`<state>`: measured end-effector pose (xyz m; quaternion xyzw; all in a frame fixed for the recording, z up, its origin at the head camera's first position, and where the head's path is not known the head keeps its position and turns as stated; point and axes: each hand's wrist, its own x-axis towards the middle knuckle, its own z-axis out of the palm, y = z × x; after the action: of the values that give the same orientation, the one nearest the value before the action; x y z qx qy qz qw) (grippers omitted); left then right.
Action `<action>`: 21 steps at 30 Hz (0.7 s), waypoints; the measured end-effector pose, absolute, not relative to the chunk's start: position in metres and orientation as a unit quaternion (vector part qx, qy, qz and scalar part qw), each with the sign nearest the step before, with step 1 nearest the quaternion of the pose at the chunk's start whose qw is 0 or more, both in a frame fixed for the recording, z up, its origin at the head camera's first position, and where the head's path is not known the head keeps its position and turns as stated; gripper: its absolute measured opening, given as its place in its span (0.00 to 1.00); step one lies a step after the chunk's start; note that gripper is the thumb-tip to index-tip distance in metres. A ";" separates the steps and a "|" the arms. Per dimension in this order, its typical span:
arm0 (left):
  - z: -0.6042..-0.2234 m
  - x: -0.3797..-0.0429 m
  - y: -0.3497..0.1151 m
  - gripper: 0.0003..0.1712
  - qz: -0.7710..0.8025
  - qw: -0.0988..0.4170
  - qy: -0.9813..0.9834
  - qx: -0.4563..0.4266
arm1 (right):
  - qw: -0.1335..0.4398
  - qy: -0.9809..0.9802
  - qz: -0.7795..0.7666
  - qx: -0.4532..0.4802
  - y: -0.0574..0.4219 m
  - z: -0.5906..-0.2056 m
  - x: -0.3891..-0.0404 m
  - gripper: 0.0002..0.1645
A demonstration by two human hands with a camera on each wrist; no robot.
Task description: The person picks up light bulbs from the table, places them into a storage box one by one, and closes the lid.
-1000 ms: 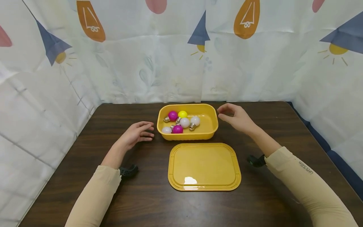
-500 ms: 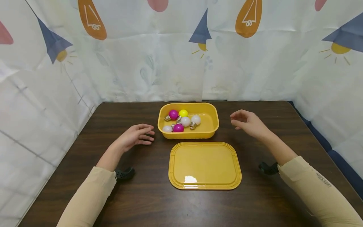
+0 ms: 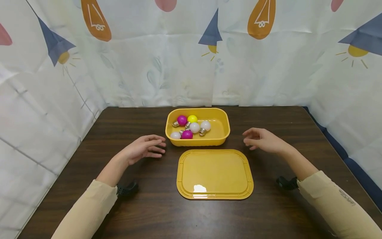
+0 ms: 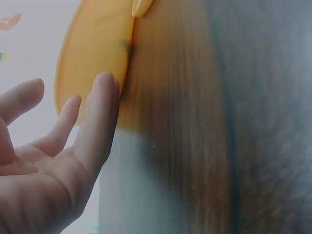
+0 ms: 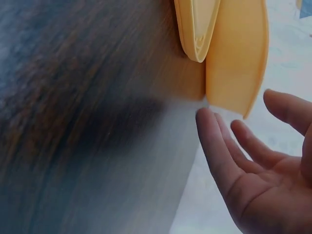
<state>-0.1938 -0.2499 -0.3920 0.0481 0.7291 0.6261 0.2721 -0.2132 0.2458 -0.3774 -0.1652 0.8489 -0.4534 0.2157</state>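
Note:
A yellow plastic box [image 3: 197,142] stands toward the back of the table. Several light bulbs lie inside it: two magenta bulbs [image 3: 182,120], a yellow bulb [image 3: 192,119] and white bulbs [image 3: 195,127], with silver screw bases. In front of the box lies a flat yellow lid [image 3: 215,174] with a ridged rim. My left hand [image 3: 146,147] hovers beside the box's left front corner, fingers relaxed and holding nothing. To the right, beyond the lid's upper corner, my right hand [image 3: 262,140] is in the air with loosely bent fingers, also holding nothing.
The dark wood-grain table [image 3: 143,212] extends under everything. A white patterned curtain [image 3: 185,66] hangs behind it and along both sides. Dark straps with small devices [image 3: 127,189] sit at both wrists.
My right hand has moved away from the box's right end, outward and then nearer to me. My left hand has come slightly nearer to me. Box, bulbs and lid stay in place.

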 end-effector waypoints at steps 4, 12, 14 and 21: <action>-0.393 -0.188 -0.246 0.34 0.631 0.292 0.717 0.057 | 0.248 0.841 -0.454 -0.161 0.250 -0.378 -0.210 0.32; -0.397 -0.181 -0.238 0.33 0.637 0.328 0.695 0.061 | 0.294 0.828 -0.453 -0.154 0.253 -0.383 -0.207 0.33; -0.397 -0.180 -0.236 0.32 0.640 0.332 0.690 0.064 | 0.305 0.823 -0.454 -0.150 0.253 -0.383 -0.207 0.33; -0.399 -0.177 -0.231 0.32 0.639 0.347 0.683 0.074 | 0.338 0.807 -0.462 -0.142 0.254 -0.382 -0.206 0.30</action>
<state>-0.1767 -0.2311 -0.3992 0.0742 0.6828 0.6387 0.3469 -0.2060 0.2543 -0.3820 -0.1419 0.8074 -0.4623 0.3381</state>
